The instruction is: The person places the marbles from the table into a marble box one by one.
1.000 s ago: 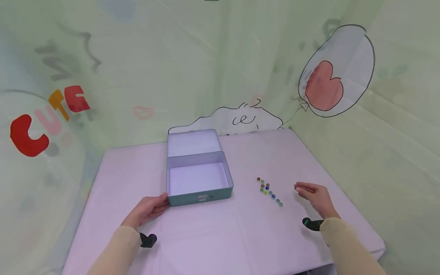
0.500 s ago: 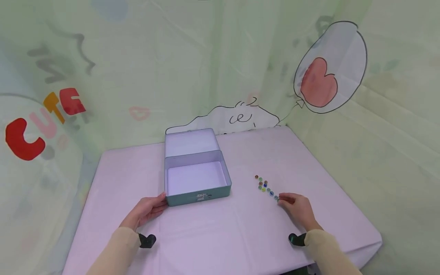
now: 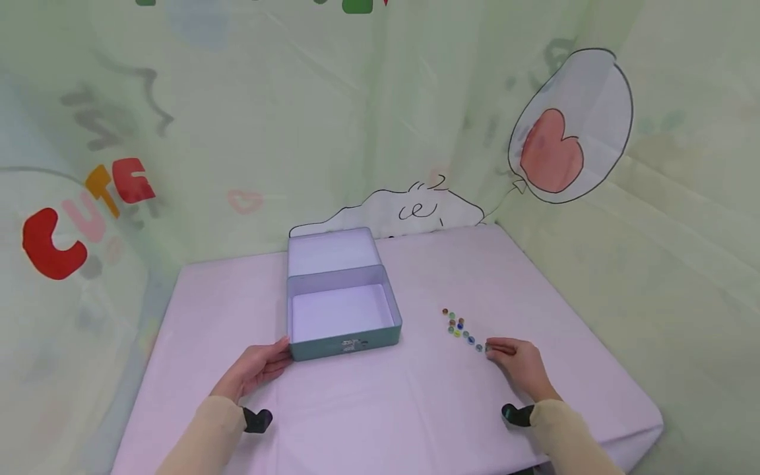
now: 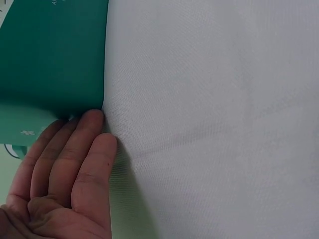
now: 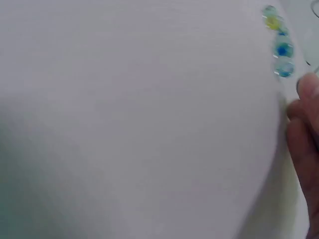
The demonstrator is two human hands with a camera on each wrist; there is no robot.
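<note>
An open teal tin box [image 3: 350, 346] stands left of centre, its lid folded back. My left hand [image 3: 254, 369] touches the box's front left corner with straight fingers; in the left wrist view the fingertips [image 4: 92, 119] rest against the green box wall [image 4: 55, 55]. To the right of the box, several glass marbles [image 3: 460, 326] lie in a slanting row. At the near end of that row my right hand [image 3: 522, 364] pinches a marble [image 3: 488, 348] between thumb and fingers. In the right wrist view this marble is mostly hidden, beside the other marbles [image 5: 284, 50].
A pale pinkish cloth [image 3: 356, 415] covers the table. Curtains [image 3: 267, 132] with painted letters and a balloon drawing [image 3: 570, 125] surround it at the back and sides. The box lid [image 3: 332, 252] lies toward the back curtain.
My right hand has moved left to the end of the marble row and now pinches the nearest marble. That marble has shifted slightly away from the others. The left hand stays at the box corner.
</note>
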